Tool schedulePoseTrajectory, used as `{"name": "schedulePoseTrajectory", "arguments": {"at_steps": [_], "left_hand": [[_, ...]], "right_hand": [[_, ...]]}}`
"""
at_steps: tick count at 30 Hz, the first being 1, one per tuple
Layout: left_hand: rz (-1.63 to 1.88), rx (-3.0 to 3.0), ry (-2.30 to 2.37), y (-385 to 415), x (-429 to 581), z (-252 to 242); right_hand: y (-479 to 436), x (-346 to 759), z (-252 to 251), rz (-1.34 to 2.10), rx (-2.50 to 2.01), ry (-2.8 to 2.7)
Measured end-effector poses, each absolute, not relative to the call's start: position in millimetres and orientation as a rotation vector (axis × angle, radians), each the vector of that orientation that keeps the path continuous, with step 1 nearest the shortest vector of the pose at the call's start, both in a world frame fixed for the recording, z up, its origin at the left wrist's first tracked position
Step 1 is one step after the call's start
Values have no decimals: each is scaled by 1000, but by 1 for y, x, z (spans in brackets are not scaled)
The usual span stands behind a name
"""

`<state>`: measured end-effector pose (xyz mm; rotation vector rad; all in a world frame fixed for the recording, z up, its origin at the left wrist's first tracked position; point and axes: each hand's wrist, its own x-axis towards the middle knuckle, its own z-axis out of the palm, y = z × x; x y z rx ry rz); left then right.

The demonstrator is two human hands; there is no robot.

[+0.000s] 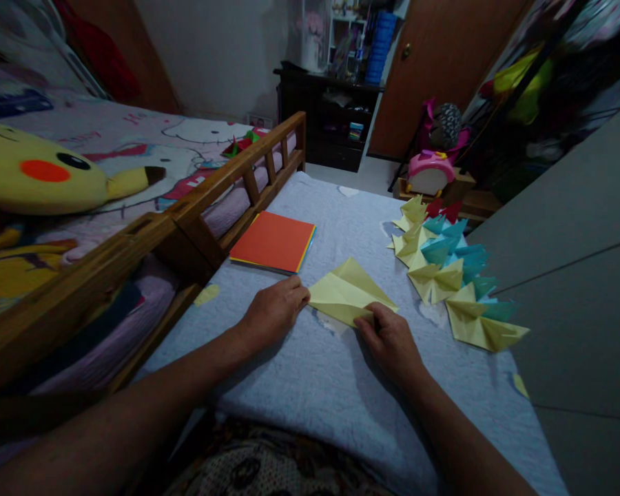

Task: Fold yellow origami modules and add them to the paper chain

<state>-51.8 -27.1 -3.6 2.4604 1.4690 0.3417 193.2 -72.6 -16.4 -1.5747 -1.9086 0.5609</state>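
Left hand [275,308] and right hand [391,339] pinch pale-yellow folded paper sheet [344,289], apparently to tension it; teal folded-paper pieces [439,251] line pale-blue cloth [300,393] near right edge.

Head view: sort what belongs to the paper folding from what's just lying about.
Belongs to the job:
yellow sheet, held by left hand and right hand
coloured paper stack, probably
folded paper pieces, probably

Lying about:
yellow plush toy
red-and-green item
pink-rimmed object

My left grip [276,304] hid one corner of the yellow paper [341,291]; well left of that grip, the view's edge cut off the plush toy [41,179].
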Motion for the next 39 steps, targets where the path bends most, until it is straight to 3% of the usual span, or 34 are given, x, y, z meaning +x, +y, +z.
{"name": "schedulePoseTrajectory", "arguments": {"at_steps": [10, 17, 39], "left_hand": [[347, 2727, 1589, -38, -55, 4], [565, 2977, 830, -65, -46, -9], [299, 2880, 1074, -73, -48, -23]], "right_hand": [[-71, 191, -15, 592, -1657, -1856], [-70, 191, -16, 587, -1623, -1893], [-70, 192, -20, 565, -1602, -1904]]}}
